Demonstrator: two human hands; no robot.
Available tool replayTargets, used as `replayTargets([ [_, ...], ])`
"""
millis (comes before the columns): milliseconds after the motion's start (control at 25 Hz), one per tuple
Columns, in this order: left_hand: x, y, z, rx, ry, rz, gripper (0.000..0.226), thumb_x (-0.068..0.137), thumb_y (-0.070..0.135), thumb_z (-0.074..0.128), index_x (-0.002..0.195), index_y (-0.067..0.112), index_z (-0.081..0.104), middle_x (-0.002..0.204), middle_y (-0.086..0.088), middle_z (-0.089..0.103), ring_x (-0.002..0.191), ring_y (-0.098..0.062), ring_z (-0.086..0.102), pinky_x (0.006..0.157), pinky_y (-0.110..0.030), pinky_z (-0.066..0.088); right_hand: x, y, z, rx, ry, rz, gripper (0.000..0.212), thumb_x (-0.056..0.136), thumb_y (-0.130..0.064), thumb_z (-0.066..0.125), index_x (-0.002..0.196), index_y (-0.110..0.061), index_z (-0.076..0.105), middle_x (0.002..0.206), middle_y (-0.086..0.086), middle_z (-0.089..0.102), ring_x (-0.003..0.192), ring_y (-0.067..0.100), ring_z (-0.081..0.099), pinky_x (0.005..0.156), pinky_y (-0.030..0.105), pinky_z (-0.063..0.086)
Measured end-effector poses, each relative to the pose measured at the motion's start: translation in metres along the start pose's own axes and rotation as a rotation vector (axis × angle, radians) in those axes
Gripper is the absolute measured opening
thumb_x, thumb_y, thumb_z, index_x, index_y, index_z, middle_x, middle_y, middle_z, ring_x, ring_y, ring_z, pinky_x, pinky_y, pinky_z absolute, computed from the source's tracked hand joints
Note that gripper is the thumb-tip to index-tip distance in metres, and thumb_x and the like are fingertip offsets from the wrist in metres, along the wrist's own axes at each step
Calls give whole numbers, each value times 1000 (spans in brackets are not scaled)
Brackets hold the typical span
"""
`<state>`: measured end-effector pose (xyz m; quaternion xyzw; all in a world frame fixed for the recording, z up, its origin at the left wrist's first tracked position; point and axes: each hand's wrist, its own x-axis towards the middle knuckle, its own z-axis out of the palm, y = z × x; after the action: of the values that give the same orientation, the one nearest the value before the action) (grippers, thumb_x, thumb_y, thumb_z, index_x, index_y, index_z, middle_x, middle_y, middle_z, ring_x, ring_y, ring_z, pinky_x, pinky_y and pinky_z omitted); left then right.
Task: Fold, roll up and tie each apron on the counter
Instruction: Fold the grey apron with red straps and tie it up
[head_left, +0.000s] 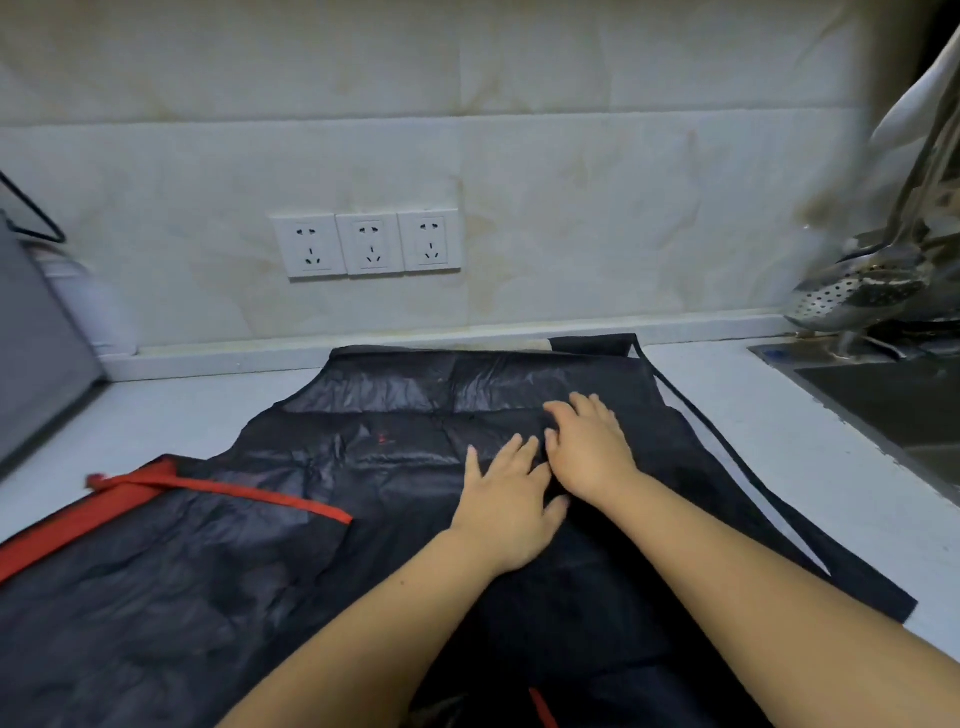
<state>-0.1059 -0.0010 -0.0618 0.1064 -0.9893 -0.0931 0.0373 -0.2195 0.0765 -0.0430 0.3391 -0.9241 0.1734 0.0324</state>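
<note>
A shiny black apron (322, 457) lies spread flat across the white counter (810, 447), its bib end toward the wall. A red strap (223, 488) crosses its left side, and red trim edges the near left. A thin black tie (727, 452) trails off its right edge. My left hand (506, 506) lies flat on the cloth near the middle, fingers straight. My right hand (587, 447) rests just beyond and beside it, palm down with fingers pressing the fabric. The two hands touch.
A tiled wall with three white sockets (366, 244) stands behind. A grey appliance (36, 353) sits at the left edge. At the right are a steel sink (883, 405) and hanging metal ladles (857, 291).
</note>
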Motion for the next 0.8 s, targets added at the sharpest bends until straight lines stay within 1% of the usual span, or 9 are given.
replayTargets([
  [160, -18, -23, 13, -36, 30, -17, 57, 97, 58, 26, 149, 36, 26, 163, 7, 3, 148, -11, -9, 115, -56, -14, 65, -33, 9, -28, -6, -60, 58, 96, -24, 45, 150, -19, 23, 157, 13, 18, 145, 34, 12, 119, 46, 14],
  [280, -16, -24, 16, -82, 24, -8, 58, 95, 60, 27, 149, 39, 25, 163, 7, 3, 148, -11, -9, 114, -55, -18, 106, -48, 9, -152, 5, -85, 70, 92, -18, 50, 152, -19, 15, 159, 11, 14, 147, 33, 7, 119, 49, 9],
  [360, -12, -26, 15, -99, 32, -1, 58, 95, 60, 29, 148, 38, 26, 163, 6, 4, 149, -11, -9, 114, -55, -18, 121, -57, 6, -222, 10, -78, 62, 92, -18, 52, 149, -21, 28, 152, 11, 32, 144, 32, 16, 117, 51, 8],
  [440, -9, -29, 14, -104, 29, -7, 58, 94, 59, 29, 148, 37, 26, 163, 5, 6, 149, -12, -8, 114, -56, -17, 123, -64, 2, -302, 64, -97, 35, 92, -21, 51, 126, -20, 58, 123, 10, 60, 127, 31, 41, 117, 49, 14],
  [480, -7, -30, 15, -102, 28, -10, 58, 94, 58, 29, 148, 37, 26, 163, 4, 6, 149, -12, -8, 114, -56, -17, 120, -65, 1, -321, 116, -118, 25, 93, -21, 50, 112, -19, 66, 108, 8, 66, 115, 30, 49, 116, 47, 17],
  [560, 0, -30, 14, -105, 29, -14, 59, 95, 58, 30, 149, 36, 25, 163, 3, 6, 149, -13, -8, 114, -57, -17, 106, -63, -3, -276, 271, -197, 18, 90, -20, 53, 91, -14, 70, 89, 7, 67, 96, 30, 56, 111, 45, 28],
  [640, 8, -31, 10, -128, 37, -12, 60, 94, 56, 34, 149, 33, 26, 162, 4, 8, 149, -14, -5, 115, -55, -15, 84, -56, -6, -168, 474, -320, 8, 81, -17, 61, 78, -11, 66, 76, 7, 63, 81, 31, 57, 96, 44, 41],
  [720, 11, -32, 8, -286, 115, -27, 53, 94, 47, 43, 144, 27, 40, 157, 3, 26, 147, -15, 13, 120, -50, -1, 53, -45, -3, -120, 543, -398, 6, 73, -17, 67, 74, -13, 64, 73, 4, 59, 76, 28, 55, 81, 40, 44],
  [800, 5, -37, 3, -566, 342, -113, 31, 90, 31, 51, 117, 24, 64, 127, 6, 58, 122, -11, 47, 109, -39, 35, 25, -31, 8, -100, 421, -343, 7, 72, -20, 69, 76, -15, 64, 81, 2, 57, 81, 26, 53, 76, 37, 42],
])
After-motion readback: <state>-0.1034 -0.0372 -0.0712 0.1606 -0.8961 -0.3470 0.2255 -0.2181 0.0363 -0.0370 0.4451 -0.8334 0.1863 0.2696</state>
